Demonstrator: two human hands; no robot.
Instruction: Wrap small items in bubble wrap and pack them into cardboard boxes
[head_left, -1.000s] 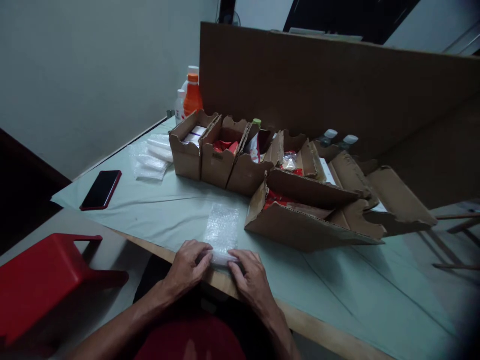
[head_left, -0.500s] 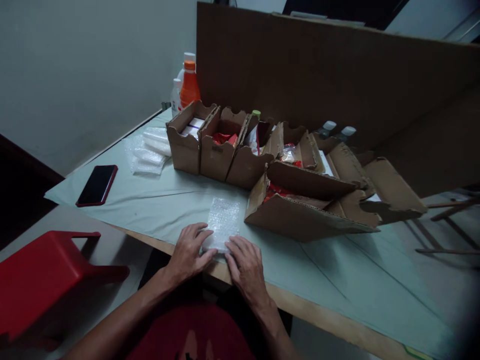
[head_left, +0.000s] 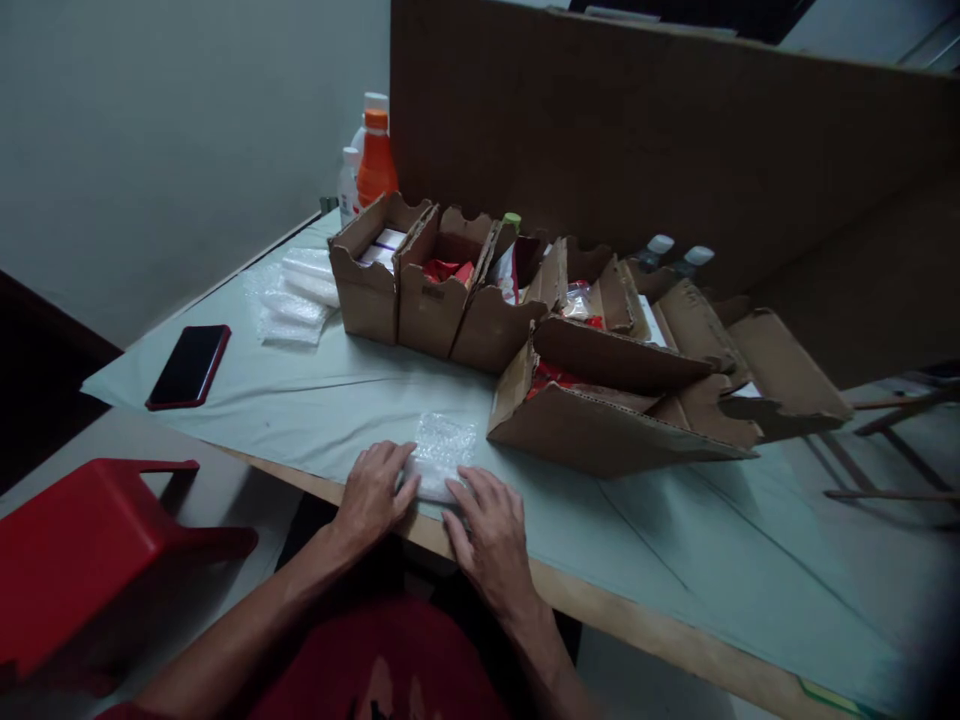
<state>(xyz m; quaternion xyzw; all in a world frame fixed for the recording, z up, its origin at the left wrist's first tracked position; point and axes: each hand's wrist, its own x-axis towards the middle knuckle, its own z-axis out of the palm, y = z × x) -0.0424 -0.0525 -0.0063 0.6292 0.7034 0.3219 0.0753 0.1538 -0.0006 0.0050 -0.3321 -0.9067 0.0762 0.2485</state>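
W/ bubble wrap [head_left: 444,450] nr table edge [head_left: 637,618], near end doubled over, L hand [head_left: 371,497] & R hand [head_left: 493,530] at its 2 sides, fingers part-spread, touching not clenching, best press evenly, align corners & flatten fold w/o skewing.

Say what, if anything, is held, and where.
Bubble wrap, touched at its near end: left hand at the left side, right hand at the right. Whether gripped can't be told.

probably a room in a home: a cloth-covered desk [head_left: 337,400], a red plastic stool [head_left: 90,560], a plain pale wall [head_left: 187,130].
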